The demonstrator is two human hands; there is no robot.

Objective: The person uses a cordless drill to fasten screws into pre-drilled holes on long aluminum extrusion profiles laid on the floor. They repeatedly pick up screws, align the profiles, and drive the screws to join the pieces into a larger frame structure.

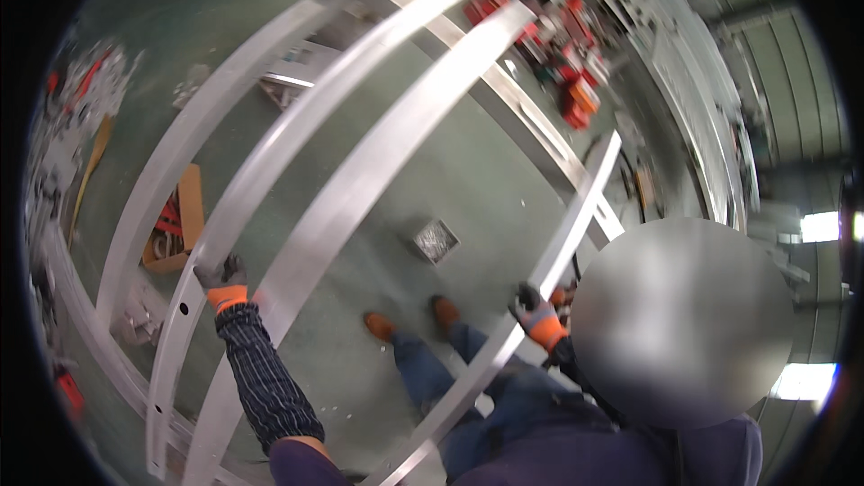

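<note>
My left hand (221,283), in a grey glove with an orange cuff, is at the right edge of a long silvery metal beam (270,157) with small round holes. Its fingers curl over the beam. A wider metal beam (369,162) runs just right of that hand, passing close to my striped sleeve. My right hand (538,313), gloved the same way, grips a narrower metal bar (562,247). This bar slants from the bottom of the view up to the right, and the hand covers part of it.
Another beam (180,148) lies farther left, beside an open cardboard box (191,207). A crossing rail (513,108) runs beneath the far ends. A small square container (436,241) stands on the green floor. Red and orange items (576,54) are piled at far right. A blurred round patch hides the right side.
</note>
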